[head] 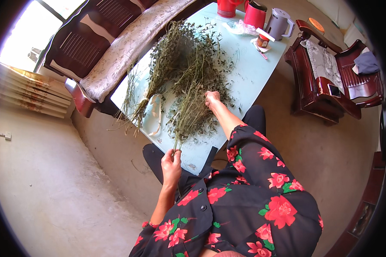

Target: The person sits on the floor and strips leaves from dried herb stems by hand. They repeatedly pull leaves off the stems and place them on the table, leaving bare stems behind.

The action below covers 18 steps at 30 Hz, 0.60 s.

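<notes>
Dried leafy herb stems (193,109) spread over a pale glass-topped table (260,74). My left hand (171,163) is closed on the stem ends of a thin bunch at the table's near corner. At the right side of these stems is my right hand (212,98), its fingers bent in against the leafy part; whether they pinch a sprig cannot be told. To the left lies a larger herb bundle (159,69), bound near its stem ends with a pale strip (144,100). A loose ribbon-like strip (159,120) rests beside it.
On the far part of the table stand a red container (226,9), a red jug (255,15), a grey electric kettle (277,24) and a small jar (262,41), near a crumpled plastic bag (244,28). A wooden bench (115,54) borders the left; a wooden armchair (321,70) stands right.
</notes>
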Motion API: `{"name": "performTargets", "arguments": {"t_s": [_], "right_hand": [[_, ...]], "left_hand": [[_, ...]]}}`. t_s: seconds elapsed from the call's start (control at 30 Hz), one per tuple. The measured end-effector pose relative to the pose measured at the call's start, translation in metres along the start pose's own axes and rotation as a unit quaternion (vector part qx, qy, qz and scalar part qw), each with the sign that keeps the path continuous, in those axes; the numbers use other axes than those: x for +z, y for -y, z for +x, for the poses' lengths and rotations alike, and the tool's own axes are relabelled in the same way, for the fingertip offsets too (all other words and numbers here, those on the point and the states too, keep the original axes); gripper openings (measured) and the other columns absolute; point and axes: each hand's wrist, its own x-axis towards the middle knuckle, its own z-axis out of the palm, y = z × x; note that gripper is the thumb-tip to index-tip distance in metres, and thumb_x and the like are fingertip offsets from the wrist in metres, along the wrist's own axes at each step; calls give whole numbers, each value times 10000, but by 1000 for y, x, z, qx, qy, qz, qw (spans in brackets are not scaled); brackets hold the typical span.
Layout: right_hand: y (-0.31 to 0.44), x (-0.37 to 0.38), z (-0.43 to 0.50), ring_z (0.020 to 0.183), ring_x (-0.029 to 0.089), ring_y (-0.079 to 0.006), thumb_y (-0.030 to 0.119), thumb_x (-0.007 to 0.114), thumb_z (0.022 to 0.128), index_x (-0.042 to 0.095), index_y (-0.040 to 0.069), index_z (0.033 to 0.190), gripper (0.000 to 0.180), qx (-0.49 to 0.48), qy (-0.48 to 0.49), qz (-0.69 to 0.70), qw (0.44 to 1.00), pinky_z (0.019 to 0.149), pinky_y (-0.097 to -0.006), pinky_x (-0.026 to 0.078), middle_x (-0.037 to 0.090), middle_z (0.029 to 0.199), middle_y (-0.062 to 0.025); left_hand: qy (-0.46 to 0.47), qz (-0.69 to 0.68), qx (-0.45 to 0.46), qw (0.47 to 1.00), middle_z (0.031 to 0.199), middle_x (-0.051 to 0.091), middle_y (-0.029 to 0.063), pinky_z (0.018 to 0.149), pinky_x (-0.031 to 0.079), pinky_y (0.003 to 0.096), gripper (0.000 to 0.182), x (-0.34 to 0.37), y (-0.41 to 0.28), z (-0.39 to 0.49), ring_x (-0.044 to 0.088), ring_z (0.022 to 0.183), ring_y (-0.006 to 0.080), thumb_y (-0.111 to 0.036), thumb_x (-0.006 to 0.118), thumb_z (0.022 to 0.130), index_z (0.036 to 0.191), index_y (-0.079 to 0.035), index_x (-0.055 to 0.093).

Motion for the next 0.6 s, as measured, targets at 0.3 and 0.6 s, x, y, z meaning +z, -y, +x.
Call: {"name": "performTargets", "arguments": {"t_s": [0.3,0.6], "right_hand": [[6,-2,11,408,420,-134,173,556,934,527,75,643,308,-29,-52,-15,998,339,-294,275,463,554,-10],[40,-41,-48,707,721,-245,194,605,826,717,31,875,204,-253,74,-450,853,597,-380,548,732,790,-143]], "left_hand": [[-25,-7,3,1000,667,493,-71,479,312,198,126,-11,-7,-10,412,551,22,-145,610,979,946,-25,627],[-61,-5,51,997,667,479,-63,504,313,226,155,10,-21,17,397,579,30,-134,580,986,963,13,624]]}}
